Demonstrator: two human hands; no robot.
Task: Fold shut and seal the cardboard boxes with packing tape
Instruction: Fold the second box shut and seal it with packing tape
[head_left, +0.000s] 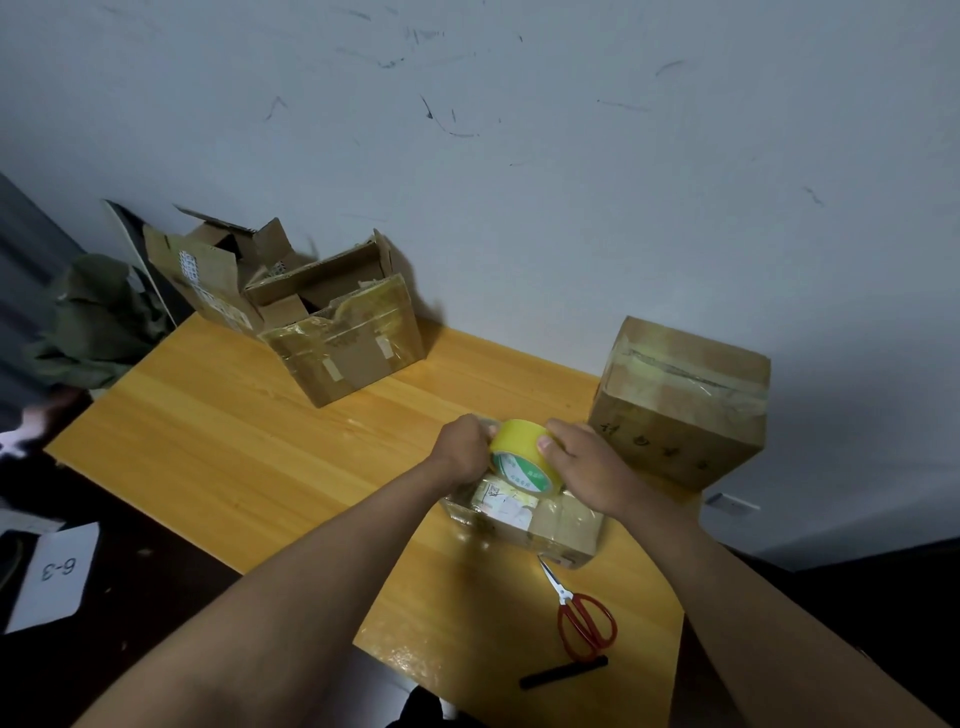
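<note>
Your L hand and R hand both grip the yellow tape roll, fingers curled round it, atop the small box at table center. Sealed box at 2 o'clock, open boxes at 11, scissors at 5.

On a yellow wooden table, the left hand and right hand grip a yellow roll of packing tape over a small taped cardboard box. Red-handled scissors and a black marker lie nearer the person. A sealed brown box stands right; two open, torn cardboard boxes sit against the grey wall.
</note>
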